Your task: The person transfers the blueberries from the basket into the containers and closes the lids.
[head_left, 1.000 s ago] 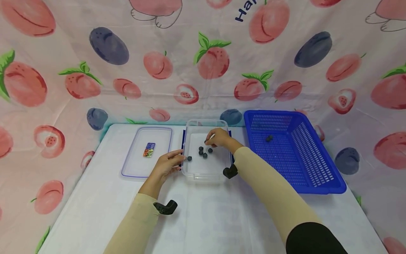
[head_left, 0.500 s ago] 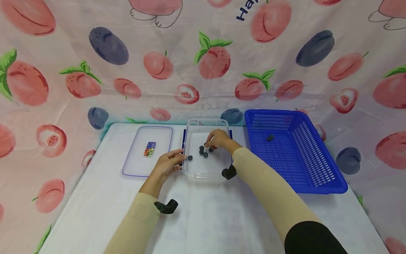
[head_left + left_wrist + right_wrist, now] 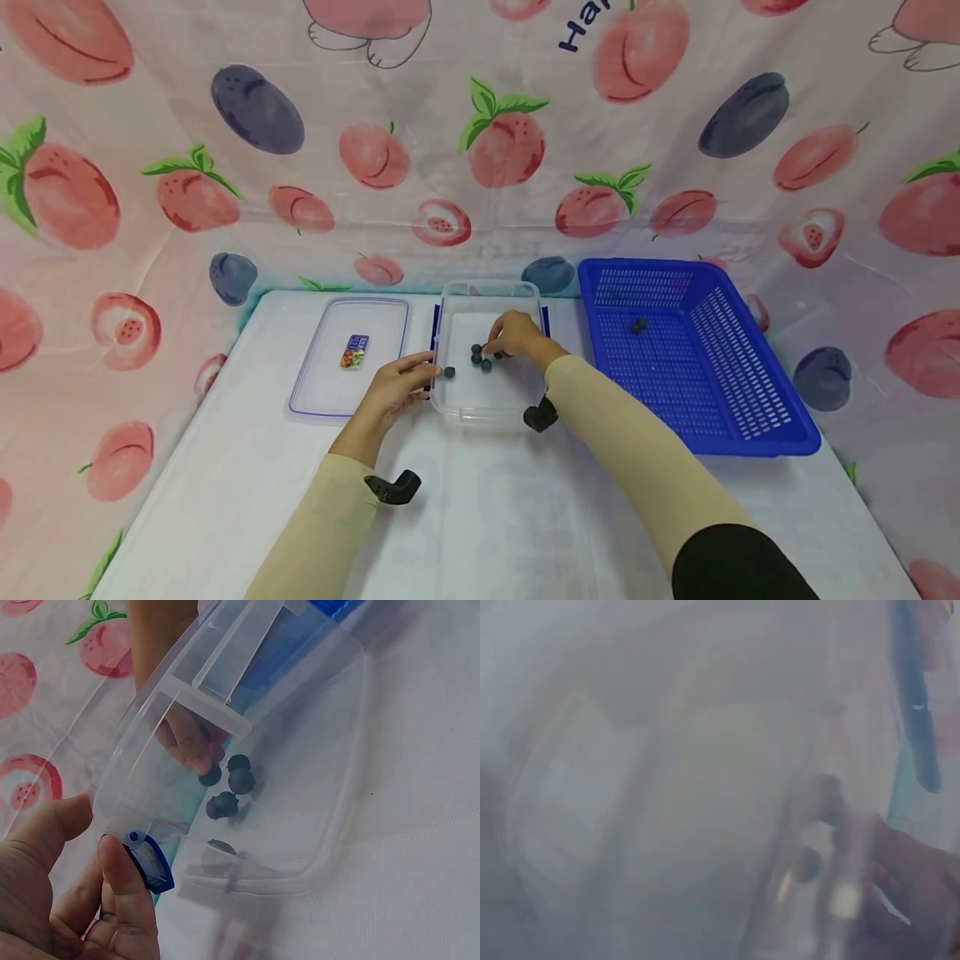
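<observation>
A clear plastic box (image 3: 487, 415) with blue side latches stands open on the table. Several blueberries (image 3: 476, 359) lie grouped inside, and one blueberry (image 3: 449, 372) sits apart by the left wall. My left hand (image 3: 393, 389) grips the box's left side; in the left wrist view, a fingertip presses beside the blue latch (image 3: 154, 866). Over the box, my right hand (image 3: 517, 335) reaches down and its fingertips pinch a blueberry (image 3: 210, 775), seen through the wall. The right wrist view is hazy, showing that hand (image 3: 915, 889) and dark berries (image 3: 808, 865).
A clear lid (image 3: 378, 321) with a blue rim lies left of the box, bearing a small printed label (image 3: 354, 352). To the right stands a blue perforated basket (image 3: 720, 367) holding a few blueberries (image 3: 638, 325). A fruit-printed curtain (image 3: 450, 150) hangs behind the table.
My right hand has shifted slightly nearer, down among the blueberries, and now partly covers the one at the right of the group. My left hand stays at the box's side.
</observation>
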Demonstrator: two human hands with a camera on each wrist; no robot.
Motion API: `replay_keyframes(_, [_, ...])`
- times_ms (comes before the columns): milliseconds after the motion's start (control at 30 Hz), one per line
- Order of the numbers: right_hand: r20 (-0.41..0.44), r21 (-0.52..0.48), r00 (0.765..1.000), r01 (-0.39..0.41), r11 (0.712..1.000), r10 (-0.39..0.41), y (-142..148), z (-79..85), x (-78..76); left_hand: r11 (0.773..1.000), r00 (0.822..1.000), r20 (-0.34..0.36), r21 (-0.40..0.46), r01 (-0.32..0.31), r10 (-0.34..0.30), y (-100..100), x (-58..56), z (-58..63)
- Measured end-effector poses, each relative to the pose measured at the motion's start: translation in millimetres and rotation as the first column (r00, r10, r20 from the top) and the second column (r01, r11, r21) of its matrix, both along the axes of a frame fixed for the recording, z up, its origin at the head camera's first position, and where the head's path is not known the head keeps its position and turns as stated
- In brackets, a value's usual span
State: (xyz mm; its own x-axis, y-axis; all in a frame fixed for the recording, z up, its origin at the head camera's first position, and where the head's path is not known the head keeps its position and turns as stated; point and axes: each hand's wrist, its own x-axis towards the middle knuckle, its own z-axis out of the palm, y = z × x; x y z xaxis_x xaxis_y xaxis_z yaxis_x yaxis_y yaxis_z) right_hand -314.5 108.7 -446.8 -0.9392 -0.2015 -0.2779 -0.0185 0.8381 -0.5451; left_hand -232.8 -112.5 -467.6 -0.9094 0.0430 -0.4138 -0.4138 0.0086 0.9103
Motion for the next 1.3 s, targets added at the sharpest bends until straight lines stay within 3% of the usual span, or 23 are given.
replay_keyframes(233, [-0.013,-0.027,1.0,0.02,0.999,-0.02,-1,-1.4,3.0,1.0,1.0,-0.003,0.007,-0.004,0.004,0,0.7,0.2])
replay_keyframes(367, [0.019,-0.131,0.999,0.05,0.99,-0.048,2,5.1,2.3,1.0,1.0,-0.001,0.011,-0.004,0.004,0,1.2,-0.2])
replay_keyframes(533, [0.08,-0.348,0.991,0.133,0.928,-0.112,27,34.9,-10.0,1.0,1.0,-0.006,0.02,0.005,-0.005,-1,1.4,-1.8])
replay_keyframes(633, [0.045,-0.411,0.98,0.195,0.891,-0.194,61,55.8,-21.4,1.0,1.0,-0.012,0.024,0.003,-0.003,-2,1.3,-2.3])
replay_keyframes(733, [-0.013,-0.426,0.954,0.264,0.865,-0.298,102,70.4,-27.0,1.0,1.0,-0.01,0.019,0.006,-0.006,-2,1.4,-3.4])
replay_keyframes(867, [-0.071,-0.404,0.895,0.378,0.833,-0.44,156,69.7,-24.7,1.0,1.0,-0.008,0.008,0.01,-0.01,-2,1.2,-5.3])
replay_keyframes(1067, [-0.006,-0.312,0.792,0.579,0.754,-0.611,203,37.3,-10.3,1.0,1.0,-0.01,0.005,0.007,-0.007,-2,-0.3,-6.5])
replay_keyframes(1300, [-0.014,-0.262,0.697,0.689,0.676,-0.717,211,2.2,5.0,1.0,1.0,-0.004,-0.002,0.003,-0.003,-3,-0.2,-7.6])
